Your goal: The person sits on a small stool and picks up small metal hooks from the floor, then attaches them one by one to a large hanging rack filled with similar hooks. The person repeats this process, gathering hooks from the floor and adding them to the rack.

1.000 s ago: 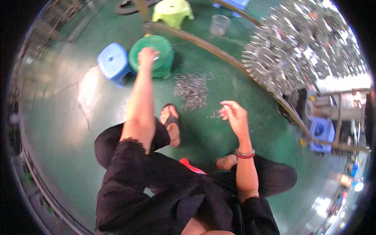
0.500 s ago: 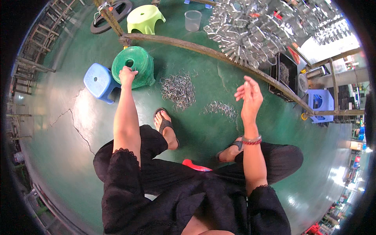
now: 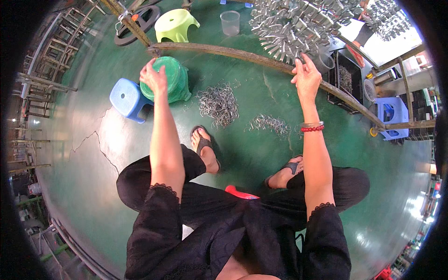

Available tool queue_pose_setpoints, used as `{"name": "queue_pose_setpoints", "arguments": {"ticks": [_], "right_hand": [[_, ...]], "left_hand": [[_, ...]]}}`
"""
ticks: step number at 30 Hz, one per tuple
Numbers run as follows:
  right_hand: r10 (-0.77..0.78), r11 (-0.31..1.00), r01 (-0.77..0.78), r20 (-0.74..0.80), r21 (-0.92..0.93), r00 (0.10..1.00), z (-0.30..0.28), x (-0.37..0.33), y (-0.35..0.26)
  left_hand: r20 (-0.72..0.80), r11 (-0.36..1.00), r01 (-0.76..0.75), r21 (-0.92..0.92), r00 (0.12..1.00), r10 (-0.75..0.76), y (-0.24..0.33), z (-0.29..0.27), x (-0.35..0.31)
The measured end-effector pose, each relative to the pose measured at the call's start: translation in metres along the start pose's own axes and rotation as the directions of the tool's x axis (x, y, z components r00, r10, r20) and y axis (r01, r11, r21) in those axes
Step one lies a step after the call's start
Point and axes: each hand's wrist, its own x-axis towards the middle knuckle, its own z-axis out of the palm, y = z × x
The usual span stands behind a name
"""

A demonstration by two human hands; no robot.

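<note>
My left hand (image 3: 155, 78) is at the left rim of a round green stool (image 3: 176, 77), thumb and fingers apart, with nothing visible in it. My right hand (image 3: 307, 79) is raised at the lower edge of a dense cluster of shiny metal pieces (image 3: 298, 28). Its index finger and thumb are spread, and the fingertips reach the lowest pieces; whether they touch is unclear. On the floor between my arms lies a heap of small curved metal hooks (image 3: 218, 105), and a smaller heap of hooks (image 3: 270, 125) lies to its right.
A wooden bar (image 3: 224, 52) crosses in front of me. Left of the green stool stands a blue stool (image 3: 125, 97). Beyond the bar are a lime stool (image 3: 175, 23) and a clear plastic cup (image 3: 230, 23). At right are a black crate (image 3: 343, 86) and another person's arm (image 3: 361, 37).
My left hand has shifted from the top of the green stool to its left rim, and its fingers have spread. My right hand has risen forward to the metal cluster. The view has shifted slightly.
</note>
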Motion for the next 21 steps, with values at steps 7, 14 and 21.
{"name": "queue_pose_setpoints", "arguments": {"ticks": [7, 14, 21], "right_hand": [[-0.070, 0.991, 0.057, -0.109, -0.118, 0.992, -0.006, 0.001, 0.014], [-0.119, 0.988, 0.109, -0.095, -0.108, 0.988, -0.011, 0.006, 0.025], [0.078, 0.971, -0.109, 0.149, 0.212, 0.986, -0.010, -0.002, 0.016]], "left_hand": [[-0.243, 0.847, -0.160, -0.507, 0.969, 0.037, 0.156, -0.046, -0.043], [-0.119, 0.714, -0.087, -0.695, 0.993, 0.006, 0.225, -0.044, -0.098], [-0.153, 0.696, -0.067, -0.715, 0.986, -0.063, 0.209, -0.036, -0.090]]}}
